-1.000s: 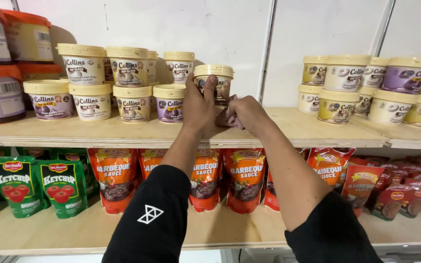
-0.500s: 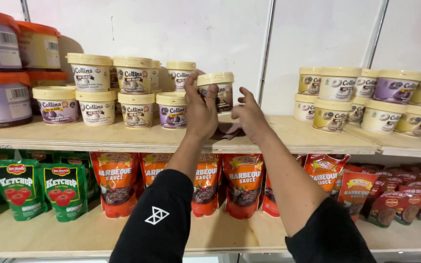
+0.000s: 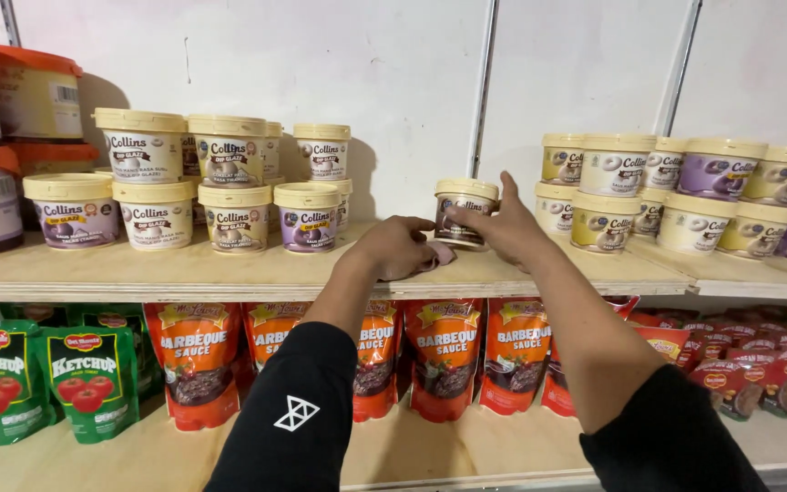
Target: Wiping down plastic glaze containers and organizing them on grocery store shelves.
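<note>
Wooden shelf (image 3: 229, 273) against a white wall: my right hand (image 3: 503, 228) grips a cream-lidded tub (image 3: 465, 211), while my left hand (image 3: 393, 248) presses a pinkish cloth (image 3: 439, 255), fingers curled.

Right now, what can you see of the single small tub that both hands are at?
The small tub is round, with a cream lid and a dark printed label, seemingly plastic. It stands upright and closed on the wooden upper shelf, apart from other tubs. The right hand touches its side; the left hand is just beside it, over something pinkish.
</note>
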